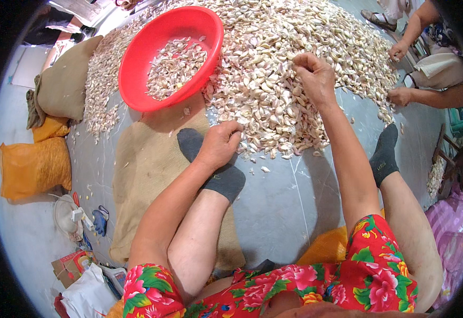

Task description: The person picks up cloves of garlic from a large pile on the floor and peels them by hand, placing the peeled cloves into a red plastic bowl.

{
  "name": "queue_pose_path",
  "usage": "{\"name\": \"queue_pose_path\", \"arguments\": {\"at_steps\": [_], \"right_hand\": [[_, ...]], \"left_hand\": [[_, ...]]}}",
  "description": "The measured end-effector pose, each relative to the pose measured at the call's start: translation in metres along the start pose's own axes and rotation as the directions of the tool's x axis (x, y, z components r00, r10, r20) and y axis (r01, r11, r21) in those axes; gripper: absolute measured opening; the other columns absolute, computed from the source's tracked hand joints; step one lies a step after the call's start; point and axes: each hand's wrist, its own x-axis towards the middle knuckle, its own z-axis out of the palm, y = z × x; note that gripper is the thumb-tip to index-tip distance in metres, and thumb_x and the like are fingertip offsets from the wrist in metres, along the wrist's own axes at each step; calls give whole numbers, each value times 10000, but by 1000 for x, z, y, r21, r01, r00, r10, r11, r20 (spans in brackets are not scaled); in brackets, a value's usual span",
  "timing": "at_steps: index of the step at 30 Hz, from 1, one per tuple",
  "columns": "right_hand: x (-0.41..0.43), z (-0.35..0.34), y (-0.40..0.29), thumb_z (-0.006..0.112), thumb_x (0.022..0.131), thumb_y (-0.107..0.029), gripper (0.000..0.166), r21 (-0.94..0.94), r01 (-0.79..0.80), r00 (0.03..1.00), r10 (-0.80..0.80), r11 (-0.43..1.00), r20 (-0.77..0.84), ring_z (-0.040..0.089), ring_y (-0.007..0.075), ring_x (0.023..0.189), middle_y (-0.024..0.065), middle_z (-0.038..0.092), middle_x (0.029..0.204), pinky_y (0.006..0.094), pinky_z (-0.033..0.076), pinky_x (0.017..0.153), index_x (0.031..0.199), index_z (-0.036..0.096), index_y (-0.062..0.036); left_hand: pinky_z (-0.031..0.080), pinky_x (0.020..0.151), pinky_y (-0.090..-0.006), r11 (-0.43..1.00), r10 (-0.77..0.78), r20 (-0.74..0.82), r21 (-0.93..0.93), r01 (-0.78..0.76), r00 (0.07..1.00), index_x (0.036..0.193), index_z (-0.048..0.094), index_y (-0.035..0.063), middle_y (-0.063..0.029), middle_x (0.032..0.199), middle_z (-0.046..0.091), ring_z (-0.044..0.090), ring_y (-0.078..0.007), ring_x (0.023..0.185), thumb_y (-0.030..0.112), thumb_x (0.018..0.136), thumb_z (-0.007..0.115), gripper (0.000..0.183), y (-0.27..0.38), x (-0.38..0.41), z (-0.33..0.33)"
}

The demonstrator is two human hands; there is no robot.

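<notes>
A wide heap of garlic cloves [271,91], many still in pale or purplish skin, spreads over the floor before me. My right hand [315,77] is over the heap, thumb and fingers drawn together; whether a clove is between the fingertips is not clear. At the near left edge of the heap, my left hand [220,144] has curled fingers, and its palm side is hidden. Beyond my left hand, a red plastic basin [136,75] tilts towards me with loose garlic pieces and skins [175,67] inside. My left foot, in a dark sock [225,181], lies under the left wrist.
Burlap sacking [144,175] covers the floor at left. Beyond it are a full brown sack [64,79], an orange mesh bag [36,167] and a blue glove [100,220]. Another person's hands [400,96] touch the heap's right edge. A pink plastic bag [454,230] lies at right.
</notes>
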Motion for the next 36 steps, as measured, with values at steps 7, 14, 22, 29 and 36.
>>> {"name": "queue_pose_path", "arguments": {"at_steps": [7,14,22,29,36], "right_hand": [[-16,9,-9,623,859,42,149,141,-83,993,70,987,98,634,51,749,15,710,833,231,538,694,960,717,-15],[-49,-1,-12,661,911,-123,244,-58,-50,996,46,997,-77,700,179,851,121,738,955,316,560,720,1136,680,-30],[-144,-74,51,639,928,-195,330,-506,-226,868,-64,832,-492,556,342,1169,192,621,1233,436,435,1002,1194,633,1],[-165,-92,94,589,960,-272,478,-660,-269,884,-93,702,-458,453,413,1278,252,514,1360,495,334,1097,1323,511,31],[-158,-82,86,555,994,-371,534,-706,-199,922,-115,679,-370,459,430,1249,248,515,1354,504,340,1078,1349,475,21]], "left_hand": [[532,612,-326,997,23,11,74,-24,1000,1010,667,-36,-118,759,670,666,-174,639,56,901,575,169,8,4,-1],[528,601,-315,1000,-15,18,17,15,1000,1017,661,-34,-115,760,670,662,-169,631,49,903,569,168,2,1,0],[529,602,-315,999,19,22,34,-20,1000,998,656,-35,-109,759,656,660,-161,635,41,906,557,155,-2,1,1],[527,620,-329,996,13,58,84,-17,998,979,646,-23,-111,737,636,669,-169,659,51,906,557,137,6,4,2],[535,653,-387,985,11,111,168,-30,994,927,632,-3,-177,773,673,698,-273,673,109,899,583,124,17,1,1]]}}
